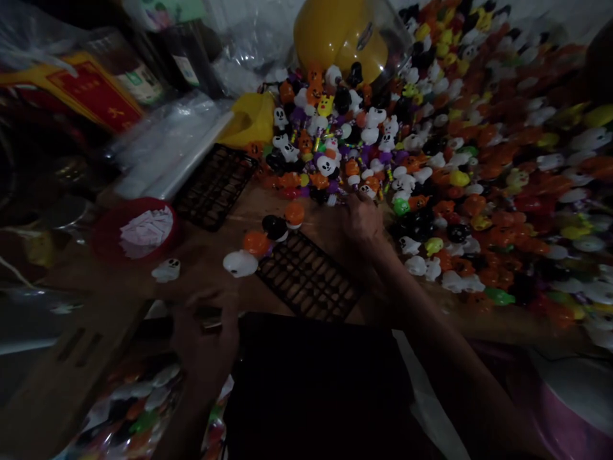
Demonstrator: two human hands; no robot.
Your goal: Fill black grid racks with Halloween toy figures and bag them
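Note:
My right hand (pixel 364 218) reaches to the near edge of a large heap of small Halloween figures (pixel 327 166). Its fingers are bent down among white and orange pieces; what they grip is too dark to make out. Low at the table's front edge, my left hand (pixel 205 338) is curled, with a pale glint between thumb and fingers that I cannot name. Between the hands, a white figure (pixel 240 263), an orange one (pixel 256 243), a black one (pixel 274 227) and a pumpkin-coloured one (pixel 294 215) form a slanting row beside a dark plastic grid (pixel 309 276).
A red bowl (pixel 98 236) of paper slips stands left, with a lone ghost figure (pixel 166 270) near it. Behind are a second black grid (pixel 216 185), clear plastic bags (pixel 177 137) and a yellow helmet (pixel 335 38). More figures (pixel 138 409) lie below the table, lower left.

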